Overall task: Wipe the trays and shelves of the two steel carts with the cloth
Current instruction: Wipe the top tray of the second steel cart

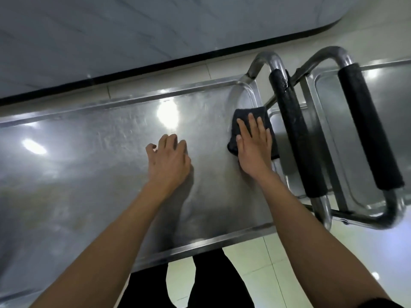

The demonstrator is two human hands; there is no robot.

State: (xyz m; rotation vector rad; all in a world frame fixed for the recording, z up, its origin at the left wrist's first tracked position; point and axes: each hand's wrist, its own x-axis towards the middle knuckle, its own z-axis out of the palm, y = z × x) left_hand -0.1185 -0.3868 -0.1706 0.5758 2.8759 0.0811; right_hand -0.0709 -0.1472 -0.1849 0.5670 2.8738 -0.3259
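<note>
We see a pale tiled floor (255, 258) with thin dark grout lines, glossy, catching small bright light spots. Beyond the steel, a black baseboard strip (155, 65) runs diagonally across the view. Above it a light grey wall (111, 30) with faint streaks. Overhead lights show as white glare; the sources are out of view.

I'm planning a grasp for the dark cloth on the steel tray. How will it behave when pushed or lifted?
The cloth is probably soft and floppy: it lies folded flat under the right hand. It looks light and would likely droop if lifted. On the shiny tray it should slide easily.
</note>
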